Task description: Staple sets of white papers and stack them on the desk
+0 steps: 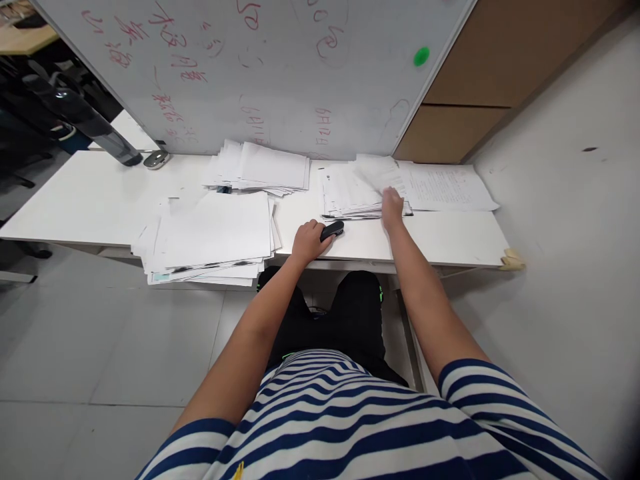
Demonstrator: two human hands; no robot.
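My left hand (309,241) is closed around a black stapler (333,231) near the table's front edge. To its right, my right hand (393,204) pinches the edge of a paper sheet (375,175), which is lifted a little and blurred. Under that sheet lies a pile of papers (344,190), its edges uneven. A printed page (445,187) lies flat to the right of my right hand, partly over the table's right end. The fingertips of the right hand are partly hidden.
A large paper stack (215,230) overhangs the front edge of the white table (90,193). Behind it lies another stack (275,167). A computer mouse (157,159) and a dark bottle (95,123) stand at left. The whiteboard (280,80) rises behind; a wall (565,200) borders the right.
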